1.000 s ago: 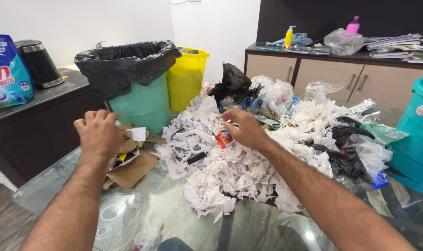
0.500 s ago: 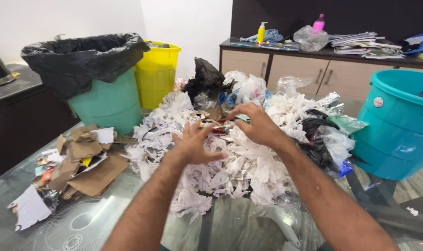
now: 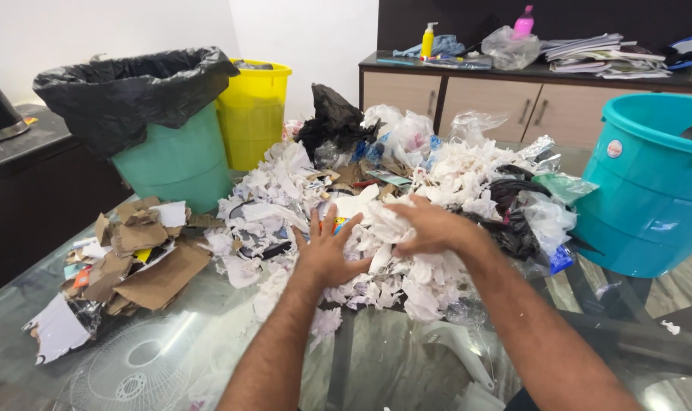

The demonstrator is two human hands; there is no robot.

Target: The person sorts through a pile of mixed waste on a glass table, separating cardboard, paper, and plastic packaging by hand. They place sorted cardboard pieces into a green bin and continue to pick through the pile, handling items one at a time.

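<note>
While our left hand [image 3: 327, 255] lies flat, fingers spread, on the paper heap [image 3: 361, 228] (mid-table), our right hand [image 3: 430, 227] cups shreds loosely; we should gather gently, keeping cardboard [image 3: 144, 262] apart.

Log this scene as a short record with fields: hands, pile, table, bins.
left hand: flat, fingers spread, pressed on the torn white paper pile
right hand: curled over crumpled white paper on the pile
pile: white paper mixed with black plastic bags and clear plastic
table: glass table; cardboard scraps lie apart, left of the pile
bins: green bin with black liner, yellow bin, teal tub
</note>
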